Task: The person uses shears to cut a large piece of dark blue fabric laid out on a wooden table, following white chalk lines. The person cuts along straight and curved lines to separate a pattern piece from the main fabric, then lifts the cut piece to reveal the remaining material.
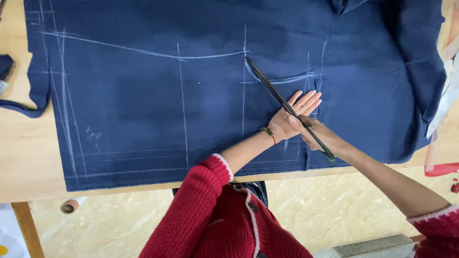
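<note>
The pale wooden table [19, 143] runs out of view on every side, and the navy cloth [143, 105] spread over it is cut off along the top edge. That cloth is thick, woolly, marked with white chalk lines, its lower hem lying close to the table's near edge. Across the cloth's right part slants a long, thin black ruler [275, 93]. The left hand [291, 119] lies flat on the cloth under the ruler, fingers stretched and slightly apart. The right hand [318, 136] has fingers clamped on the ruler's lower end; its fingertips are hard to make out.
</note>
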